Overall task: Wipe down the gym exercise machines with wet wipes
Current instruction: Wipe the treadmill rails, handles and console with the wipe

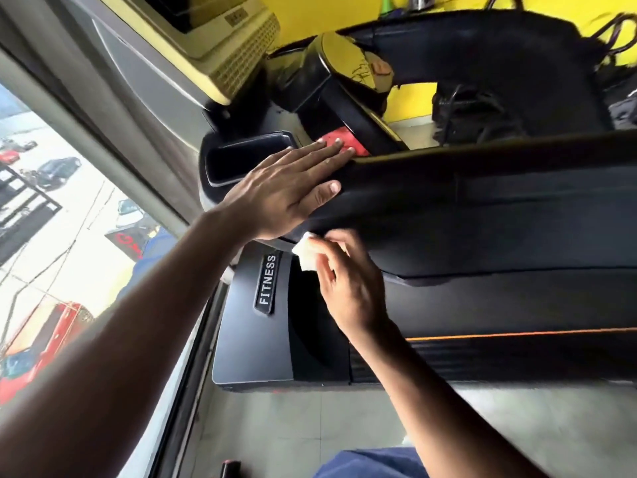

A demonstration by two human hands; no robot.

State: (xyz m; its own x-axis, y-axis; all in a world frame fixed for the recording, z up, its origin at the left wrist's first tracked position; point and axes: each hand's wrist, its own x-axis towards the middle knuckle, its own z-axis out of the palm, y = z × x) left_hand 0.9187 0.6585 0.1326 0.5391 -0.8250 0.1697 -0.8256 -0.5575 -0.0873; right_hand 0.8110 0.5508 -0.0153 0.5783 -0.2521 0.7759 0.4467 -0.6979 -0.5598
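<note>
L hand [286, 188]: flat, fingers straight, pressing treadmill console [482, 208].
R hand [348, 277]: pinches wet wipe [305, 251] vs console underside.

A single head-worn wide-angle view looks forward and down, tilted, from close above the treadmill console [482, 215], with both forearms reaching in from below.

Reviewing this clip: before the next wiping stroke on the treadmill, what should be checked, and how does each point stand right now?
1. Wet wipe in the right hand: ok, pinched.
2. Wipe touching the black console edge: ok, at its underside.
3. Left hand steadying the console: ok, flat on top, fingers straight.
4. Wipe still moist: cannot tell.
5. Red object at the left fingertips clear of the stroke: ok, it lies on the far side.
</note>
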